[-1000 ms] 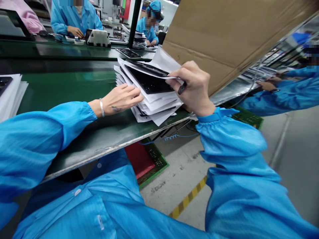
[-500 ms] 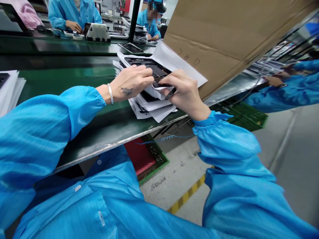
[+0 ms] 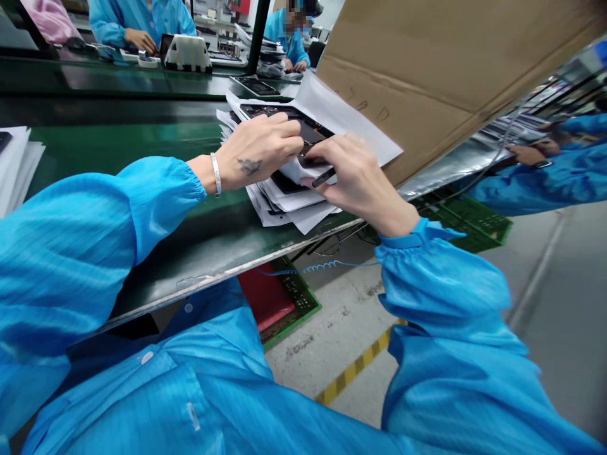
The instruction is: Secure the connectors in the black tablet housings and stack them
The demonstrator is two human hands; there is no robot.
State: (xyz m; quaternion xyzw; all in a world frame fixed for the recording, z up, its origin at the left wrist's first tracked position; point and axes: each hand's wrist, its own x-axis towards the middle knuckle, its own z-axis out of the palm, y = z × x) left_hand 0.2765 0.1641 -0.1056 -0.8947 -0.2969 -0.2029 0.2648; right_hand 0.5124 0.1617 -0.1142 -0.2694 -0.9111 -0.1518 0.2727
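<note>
A stack of flat black panels interleaved with white paper sheets (image 3: pixel 284 199) lies on the green bench (image 3: pixel 142 151) near its front edge. My left hand (image 3: pixel 258 155) rests on the top black panel (image 3: pixel 284 117), its fingers curled down onto the panel's near end. My right hand (image 3: pixel 353 177) sits at the same near end, fingers closed round a black pen (image 3: pixel 323 177), fingertips touching the panel. A loose white sheet (image 3: pixel 341 117) lies folded back toward a cardboard box.
A large tilted cardboard box (image 3: pixel 427 69) stands right of the stack. Another white stack (image 3: pixel 14 164) lies at the left edge. Other workers in blue coats sit at the far bench and at the right. Green circuit-board trays (image 3: pixel 465 218) and a red tray (image 3: pixel 265 303) lie below the bench.
My left hand moved from the stack's side up onto the top panel. My right hand dropped from the lifted sheet to the panel's near end; the white sheet now lies folded back.
</note>
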